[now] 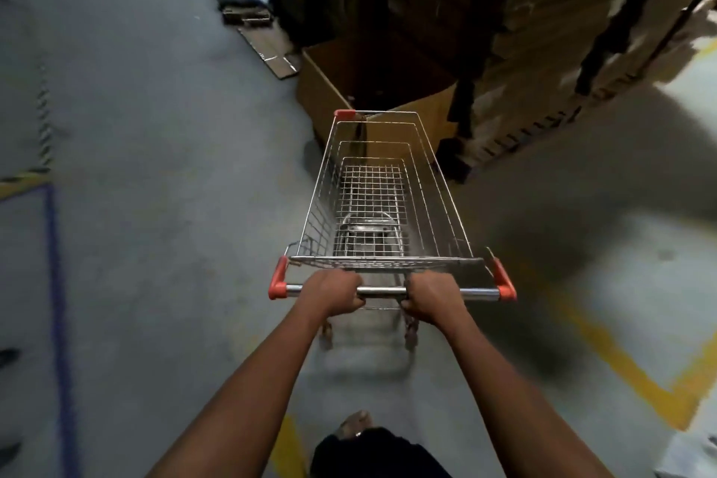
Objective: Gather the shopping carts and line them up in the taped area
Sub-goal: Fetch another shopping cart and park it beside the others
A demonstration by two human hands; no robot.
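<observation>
Grey concrete floor (155,206), dim light, deep shadows. Open brown cardboard box (329,89) ahead, tall stacked cardboard cartons (543,50) behind. Yellow painted floor line (628,365) right; blue floor line (58,303) left. Flattened cardboard sheet (267,50) on floor.

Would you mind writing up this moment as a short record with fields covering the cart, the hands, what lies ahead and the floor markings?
cart: one wire shopping cart, basket empty, orange corner caps
left hand: left hand closed around the handle bar
right hand: right hand closed around the same bar
ahead: open cardboard box just past the cart's front; stacked cartons to the right
floor markings: yellow tape on the right, blue line on the left
other carts: none in view
</observation>
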